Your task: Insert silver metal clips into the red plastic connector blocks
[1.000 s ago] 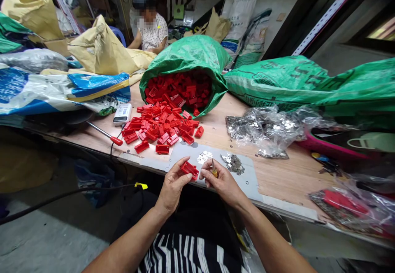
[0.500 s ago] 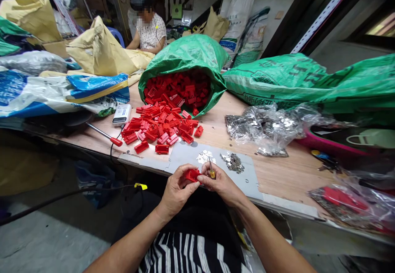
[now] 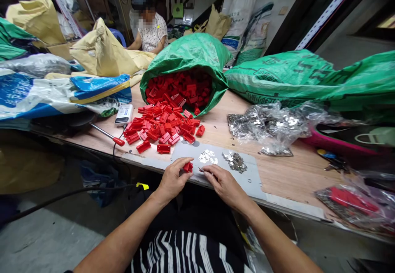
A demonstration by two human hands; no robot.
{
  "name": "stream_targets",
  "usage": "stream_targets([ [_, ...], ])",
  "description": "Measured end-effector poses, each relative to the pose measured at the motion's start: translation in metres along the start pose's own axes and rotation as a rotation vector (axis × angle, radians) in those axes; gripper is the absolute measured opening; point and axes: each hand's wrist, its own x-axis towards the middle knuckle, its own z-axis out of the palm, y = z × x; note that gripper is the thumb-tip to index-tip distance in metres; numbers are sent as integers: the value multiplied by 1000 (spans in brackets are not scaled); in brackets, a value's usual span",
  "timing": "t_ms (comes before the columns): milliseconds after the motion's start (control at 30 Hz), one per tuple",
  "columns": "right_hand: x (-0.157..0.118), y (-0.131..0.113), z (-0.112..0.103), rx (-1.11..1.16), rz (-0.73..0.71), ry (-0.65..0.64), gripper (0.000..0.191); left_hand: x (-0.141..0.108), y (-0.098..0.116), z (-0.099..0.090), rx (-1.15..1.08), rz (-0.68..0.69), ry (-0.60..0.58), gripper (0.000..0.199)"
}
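Pinching red part (image 3: 187, 167) in our left hand (image 3: 173, 177), right hand (image 3: 222, 182) closed around thin metal tool (image 3: 200, 168), tip near part

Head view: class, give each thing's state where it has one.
Left hand: closed on red part.
Right hand: closed on pointed tool.
Green sack: open, lying on its side.
Red pile: loose, before the sack.
Metal pieces: loose, in two heaps.
Red-handled rod: lying down.

Two hands: the left hand (image 3: 173, 180) holds one red plastic part (image 3: 188, 167), the right hand (image 3: 224, 183) one slim metal-tipped tool (image 3: 200, 169). Two small heaps of metal pieces (image 3: 235, 162) lie on one gray sheet (image 3: 251, 185). One open green sack (image 3: 189, 48) and one white power bank (image 3: 124, 114) share the tabletop (image 3: 286, 174).
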Motion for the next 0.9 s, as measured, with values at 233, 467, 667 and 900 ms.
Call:
stream_targets([
  [233, 3, 0, 8, -109, -19, -12, 21, 4, -6, 1, 53, -8, -54, 44],
  [467, 7, 1, 9, -110, -60, 13, 17, 7, -10, -1, -76, -95, -76, 40],
  [667, 6, -5, 9, 7, -60, 44, 13, 5, -2, -3, -530, -308, -114, 46],
  [900, 7, -9, 13, 269, 45, 10, 16, -3, 11, 0, -943, -405, -122, 45],
])
